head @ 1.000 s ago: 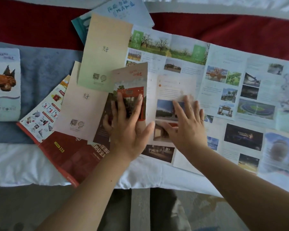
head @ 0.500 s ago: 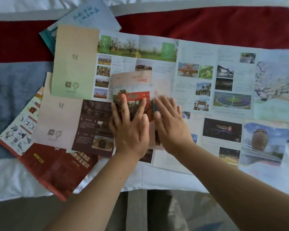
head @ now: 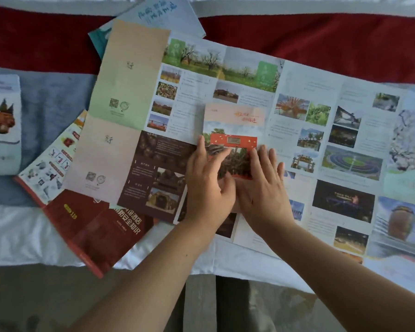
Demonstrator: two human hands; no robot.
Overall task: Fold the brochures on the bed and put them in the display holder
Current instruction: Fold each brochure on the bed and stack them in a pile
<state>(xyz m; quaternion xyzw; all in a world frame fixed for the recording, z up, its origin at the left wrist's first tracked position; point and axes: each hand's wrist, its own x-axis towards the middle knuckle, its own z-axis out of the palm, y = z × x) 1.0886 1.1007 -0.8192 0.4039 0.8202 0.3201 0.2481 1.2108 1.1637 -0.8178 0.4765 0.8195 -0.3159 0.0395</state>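
The large unfolded brochure (head: pixel 249 75) lies flat on the bed (head: pixel 22 231), spanning from 10 o'clock to 4 o'clock. A folded-over cover panel (head: pixel 233 125) with a red gate picture sits on it at centre. The left hand (head: pixel 206 188) presses the panel's 7 o'clock area, fingers straight and close together. The right hand (head: pixel 261 190) presses at its 5 o'clock area, fingers slightly spread. The left thumb overlaps the right hand. A dark red safety booklet (head: pixel 98 228) lies at 7 o'clock and a blue-and-white brochure (head: pixel 0 123) at 9 o'clock.
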